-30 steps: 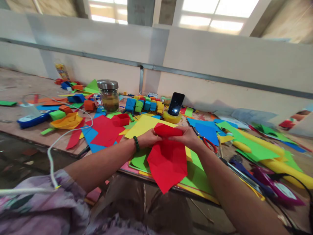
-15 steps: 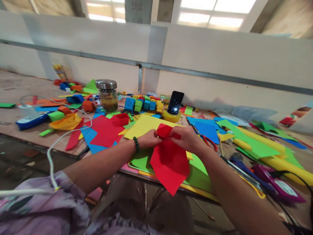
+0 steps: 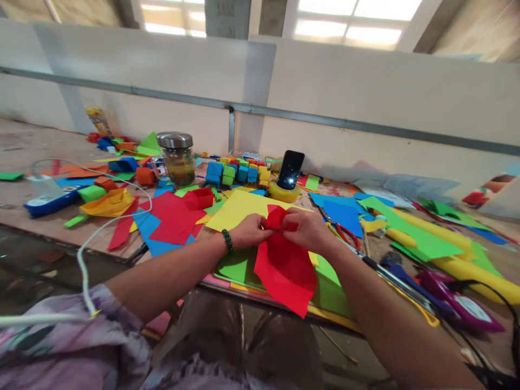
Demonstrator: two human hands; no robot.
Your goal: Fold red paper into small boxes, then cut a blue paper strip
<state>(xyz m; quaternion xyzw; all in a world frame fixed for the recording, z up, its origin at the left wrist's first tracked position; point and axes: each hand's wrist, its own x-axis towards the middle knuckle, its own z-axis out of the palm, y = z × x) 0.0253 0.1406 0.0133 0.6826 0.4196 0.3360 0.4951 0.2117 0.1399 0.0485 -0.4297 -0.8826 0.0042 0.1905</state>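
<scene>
Worktable (image 3: 28, 142), cluttered, set before a pale panel wall (image 3: 162, 70) with a grey rail.

Item: left hand (image 3: 252, 231), fingers drawn together, pinching the left edge of a red sheet (image 3: 286, 271). Item: right hand (image 3: 306, 230), thumb and fingers closed on the same sheet's upper part; fingertips behind the paper hidden. Red sheet: between both hands, upper end folded over, lower corner loose near the table's front edge. Judged risks: uneven pull between the pinches could skew the crease or tear the paper; the loose corner could catch the edge and bend.

Beneath: green sheets (image 3: 239, 265), stacked. Beyond: yellow sheet (image 3: 235, 211), then phone (image 3: 291, 169) on a yellow stand (image 3: 284, 194).

Right: scissors (image 3: 348, 237) near the right forearm; a sideways sweep might knock them.

Left: lidded glass mug (image 3: 179, 168); white cable (image 3: 84, 265) by the left sleeve (image 3: 114, 319), liable to snag if that arm draws back.
</scene>
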